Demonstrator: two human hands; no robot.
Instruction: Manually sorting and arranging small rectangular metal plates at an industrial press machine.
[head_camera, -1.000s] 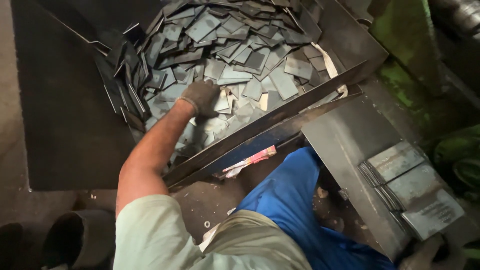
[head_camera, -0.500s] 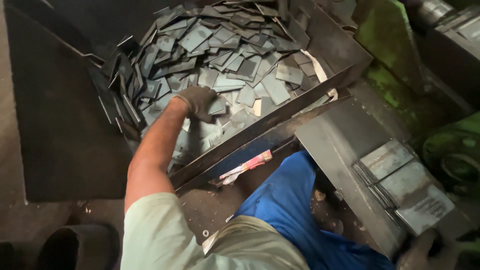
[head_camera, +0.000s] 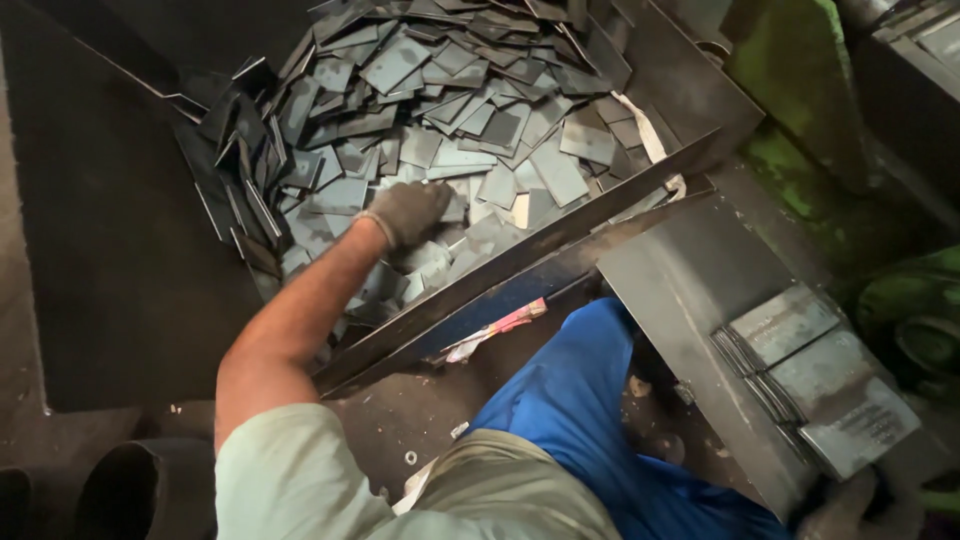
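— Since a second ago, what has moved?

— Mostly the view: the heap of grey metal plates (head_camera: 450, 130) now fills more of the upper middle of the frame, and the stacked plates (head_camera: 820, 380) on the sloped steel shelf (head_camera: 680, 300) at lower right have slid further down and right. The gloved left hand (head_camera: 405, 212) stays on the heap, resting at almost the same spot near the pile's lower edge.

— Start with the big things, then.

— A dark bin (head_camera: 130, 250) holds the heap, upper left to centre. A long angled steel bar (head_camera: 520, 265) crosses the middle, closing the bin's near side. Below it sits the blue trouser leg (head_camera: 590, 400).

— And the grip?

— Left hand lies palm down on loose plates, fingers curled over them; whether it has lifted one I cannot tell. The right hand (head_camera: 850, 505) shows only partly at the lower right corner, just beside the stacked plates, and its grip is hidden.

— So what does the change mean?

— Little: the hand is still working at the same spot in the heap.
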